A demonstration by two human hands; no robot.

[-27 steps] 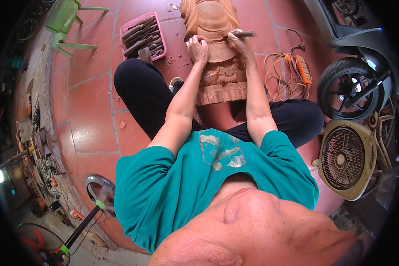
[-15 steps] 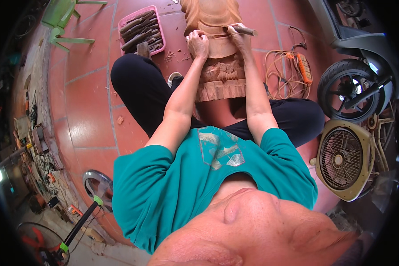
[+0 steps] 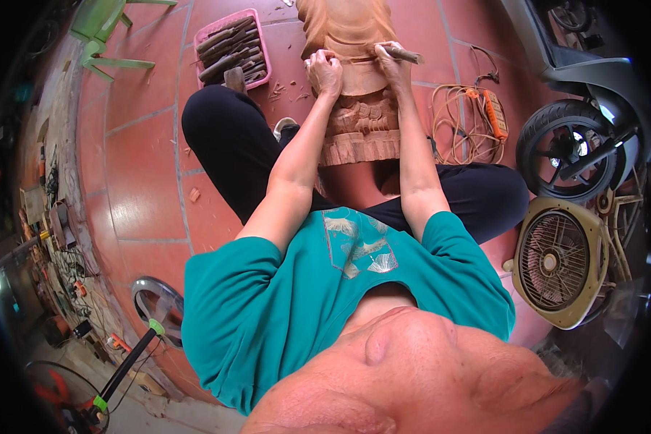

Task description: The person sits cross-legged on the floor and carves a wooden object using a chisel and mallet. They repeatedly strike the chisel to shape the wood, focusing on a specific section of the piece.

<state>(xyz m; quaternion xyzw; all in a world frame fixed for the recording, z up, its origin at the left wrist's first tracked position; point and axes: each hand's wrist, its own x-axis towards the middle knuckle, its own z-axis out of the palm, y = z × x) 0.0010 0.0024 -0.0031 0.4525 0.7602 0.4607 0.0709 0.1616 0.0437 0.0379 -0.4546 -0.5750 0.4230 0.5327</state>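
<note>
A brown wooden carving (image 3: 347, 29) with smooth, fold-like curves lies between my legs. Its near end is a rougher, layered base (image 3: 362, 123). My right hand (image 3: 393, 66) is closed round a dark-handled carving chisel (image 3: 405, 54), whose handle sticks out to the right. The chisel's blade end is hidden by the hand and wood. On the carving's left edge rests my left hand (image 3: 324, 72), fingers curled; whether anything is in them is hidden.
A pink basket (image 3: 264, 54) of several chisels stands left of the carving, wood chips beside it. At right are an orange power strip (image 3: 495, 116) with a coiled cord, a motorbike wheel (image 3: 568, 150) and a box fan (image 3: 557, 262). A green chair (image 3: 98, 32) stands far left.
My right hand and the chisel have shifted slightly to the right and nearer along the carving. The left hand has barely moved.
</note>
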